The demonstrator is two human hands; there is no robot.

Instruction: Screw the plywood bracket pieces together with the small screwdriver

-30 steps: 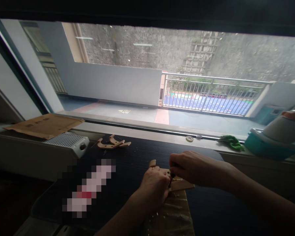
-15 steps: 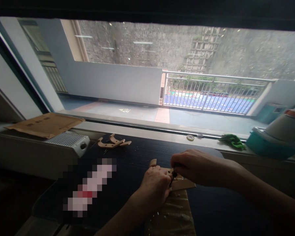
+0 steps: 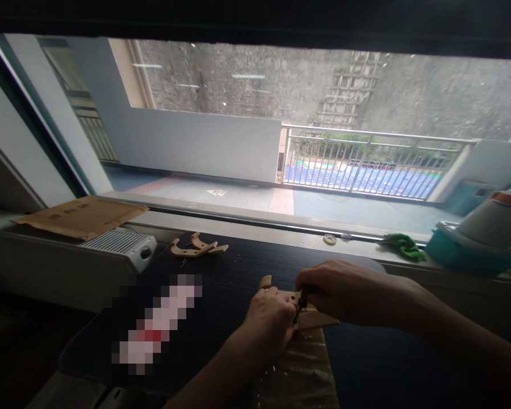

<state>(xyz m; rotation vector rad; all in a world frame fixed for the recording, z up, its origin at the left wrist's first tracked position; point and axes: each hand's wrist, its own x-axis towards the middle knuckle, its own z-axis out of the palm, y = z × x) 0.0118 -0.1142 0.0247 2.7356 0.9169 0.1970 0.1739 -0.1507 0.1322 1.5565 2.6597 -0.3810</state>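
Observation:
My right hand (image 3: 334,291) is closed around the dark handle of a screwdriver (image 3: 300,307), whose shaft slants down to the left. Its tip meets the work beside my left fingers, where the exact contact is hidden. My left hand (image 3: 268,318) is wrapped over a light wooden piece (image 3: 319,319) with a dark hole, pressing it down. A rounded wooden end (image 3: 266,282) sticks out beyond the left knuckles. Beneath lies a brownish block that looks wrapped in shiny film or tape (image 3: 302,372).
Curved wooden parts (image 3: 193,250) with holes lie at the table's far left, small screws (image 3: 184,263) near them. A pixelated pinkish patch (image 3: 157,326) covers something on the dark table (image 3: 221,295). The sill holds a tape roll (image 3: 329,240), green cloth (image 3: 404,246) and teal container (image 3: 455,250).
The right hand has turned slightly about the screwdriver, and its handle now stands a little differently. The left hand stays in place on the wood.

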